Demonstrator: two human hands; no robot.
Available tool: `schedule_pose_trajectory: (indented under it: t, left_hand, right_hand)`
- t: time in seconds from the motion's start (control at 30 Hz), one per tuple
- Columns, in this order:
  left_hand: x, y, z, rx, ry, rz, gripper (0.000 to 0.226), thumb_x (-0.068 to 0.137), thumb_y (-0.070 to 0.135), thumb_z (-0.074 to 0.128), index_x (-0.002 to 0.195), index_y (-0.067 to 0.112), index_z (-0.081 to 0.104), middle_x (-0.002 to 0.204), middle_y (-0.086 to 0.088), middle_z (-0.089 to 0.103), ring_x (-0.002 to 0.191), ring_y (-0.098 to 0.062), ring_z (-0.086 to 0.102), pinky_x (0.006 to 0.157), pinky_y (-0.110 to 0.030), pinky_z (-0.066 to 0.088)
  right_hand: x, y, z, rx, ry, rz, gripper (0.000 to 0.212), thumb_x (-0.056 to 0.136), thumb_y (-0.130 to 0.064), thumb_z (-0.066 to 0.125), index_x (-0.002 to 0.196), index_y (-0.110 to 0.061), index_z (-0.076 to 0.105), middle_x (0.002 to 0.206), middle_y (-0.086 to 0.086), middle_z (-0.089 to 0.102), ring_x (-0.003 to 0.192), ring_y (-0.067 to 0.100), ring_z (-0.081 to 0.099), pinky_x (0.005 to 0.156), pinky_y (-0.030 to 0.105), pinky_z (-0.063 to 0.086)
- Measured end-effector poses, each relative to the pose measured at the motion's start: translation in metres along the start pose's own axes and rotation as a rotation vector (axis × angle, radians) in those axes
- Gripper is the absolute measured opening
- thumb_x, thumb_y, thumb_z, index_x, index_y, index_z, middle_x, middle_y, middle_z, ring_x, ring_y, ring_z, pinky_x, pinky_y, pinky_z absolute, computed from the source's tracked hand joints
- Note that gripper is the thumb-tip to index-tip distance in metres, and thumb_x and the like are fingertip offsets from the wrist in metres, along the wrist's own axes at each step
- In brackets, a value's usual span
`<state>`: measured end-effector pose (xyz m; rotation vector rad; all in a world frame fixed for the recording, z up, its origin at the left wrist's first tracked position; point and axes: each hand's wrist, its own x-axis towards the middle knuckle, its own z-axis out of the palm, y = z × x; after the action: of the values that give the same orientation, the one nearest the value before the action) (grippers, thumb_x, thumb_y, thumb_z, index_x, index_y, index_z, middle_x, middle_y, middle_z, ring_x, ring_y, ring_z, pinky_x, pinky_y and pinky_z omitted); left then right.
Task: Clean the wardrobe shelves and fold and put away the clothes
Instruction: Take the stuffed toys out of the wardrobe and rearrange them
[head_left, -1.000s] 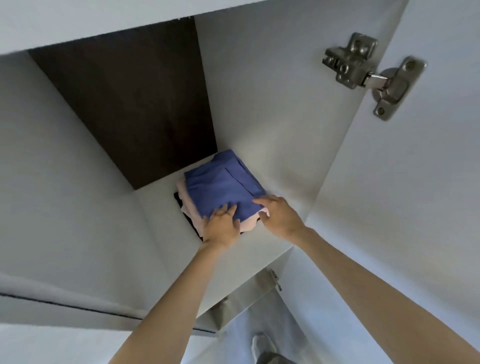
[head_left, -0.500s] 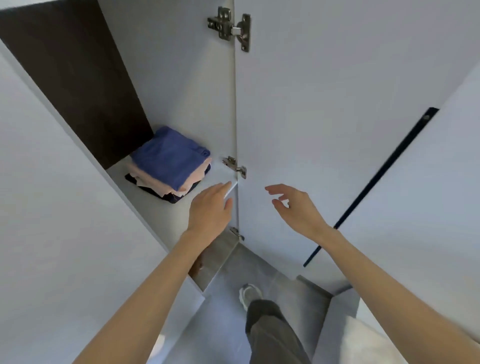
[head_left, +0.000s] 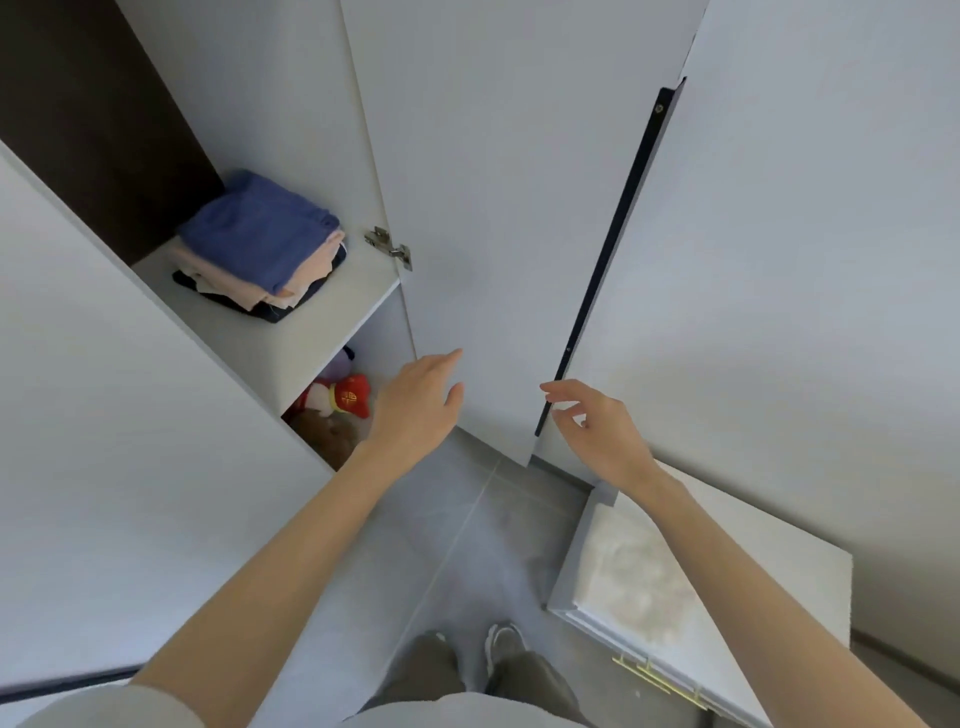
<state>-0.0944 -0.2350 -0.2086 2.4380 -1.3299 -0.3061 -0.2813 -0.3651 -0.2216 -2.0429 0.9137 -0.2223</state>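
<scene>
A stack of folded clothes (head_left: 260, 249), blue on top, then pink, then dark, lies on the white wardrobe shelf (head_left: 332, 306) at upper left. My left hand (head_left: 415, 405) hovers below the shelf's front corner, fingers straight, holding nothing, close to the open wardrobe door (head_left: 493, 208). My right hand (head_left: 597, 426) is out in front of the door's free edge, by the long black handle strip (head_left: 613, 260), fingers loosely bent and empty. Whether either hand touches the door is unclear.
Soft toys (head_left: 337, 402), one red and white, fill the compartment under the shelf. A white cabinet top (head_left: 675, 582) with gold handles stands at lower right. A second white door panel (head_left: 805, 260) is on the right. Grey tiled floor (head_left: 467, 519) and my shoes lie below.
Both hands have left the blue garment and drawn back out of the wardrobe. The view has dropped and pulled back, showing the lower compartment, the door and the floor.
</scene>
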Motion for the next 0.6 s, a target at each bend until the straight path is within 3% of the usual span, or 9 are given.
schedule_pose_trajectory:
  t: [0.1, 0.27, 0.37, 0.47, 0.6]
  left_hand:
    - [-0.003, -0.002, 0.02, 0.011, -0.011, -0.049, 0.047, 0.101, 0.031, 0.044, 0.146, 0.019, 0.038, 0.145, 0.0, 0.048, 0.13, -0.02, 0.046, 0.103, -0.034, 0.041]
    - [0.005, -0.032, 0.038, 0.017, -0.019, -0.151, 0.046, 0.101, 0.035, 0.043, 0.144, 0.022, 0.041, 0.144, 0.001, 0.049, 0.13, -0.017, 0.047, 0.102, -0.031, 0.042]
    - [0.017, -0.067, 0.053, 0.028, -0.071, -0.221, 0.046, 0.1, 0.035, 0.044, 0.145, 0.024, 0.039, 0.14, 0.0, 0.051, 0.126, -0.019, 0.051, 0.097, -0.033, 0.047]
    - [0.035, -0.114, 0.08, 0.037, -0.13, -0.279, 0.048, 0.1, 0.036, 0.044, 0.146, 0.025, 0.038, 0.14, 0.0, 0.051, 0.126, -0.019, 0.05, 0.095, -0.034, 0.05]
    - [0.066, -0.179, 0.135, 0.04, -0.184, -0.338, 0.048, 0.1, 0.035, 0.043, 0.147, 0.025, 0.037, 0.143, 0.002, 0.049, 0.128, -0.02, 0.047, 0.098, -0.035, 0.048]
  right_hand:
    - [0.009, 0.014, 0.001, -0.017, -0.055, -0.021, 0.034, 0.099, -0.014, 0.047, 0.126, -0.031, 0.057, 0.118, -0.015, 0.06, 0.1, 0.008, 0.058, 0.065, 0.007, 0.043]
    - [0.041, 0.02, 0.026, -0.006, -0.164, 0.003, 0.034, 0.099, -0.014, 0.046, 0.126, -0.031, 0.057, 0.119, -0.013, 0.061, 0.1, 0.008, 0.058, 0.075, 0.009, 0.041]
    - [0.072, 0.02, 0.052, -0.011, -0.221, 0.007, 0.036, 0.098, -0.013, 0.045, 0.129, -0.028, 0.058, 0.122, -0.011, 0.063, 0.097, 0.008, 0.058, 0.076, 0.007, 0.041]
    - [0.109, 0.027, 0.091, -0.012, -0.253, 0.019, 0.036, 0.098, -0.013, 0.044, 0.128, -0.027, 0.058, 0.121, -0.011, 0.063, 0.102, 0.01, 0.06, 0.087, 0.018, 0.044]
    - [0.167, 0.05, 0.159, -0.03, -0.325, 0.017, 0.036, 0.098, -0.013, 0.044, 0.127, -0.028, 0.057, 0.12, -0.011, 0.061, 0.098, 0.01, 0.058, 0.083, 0.018, 0.041]
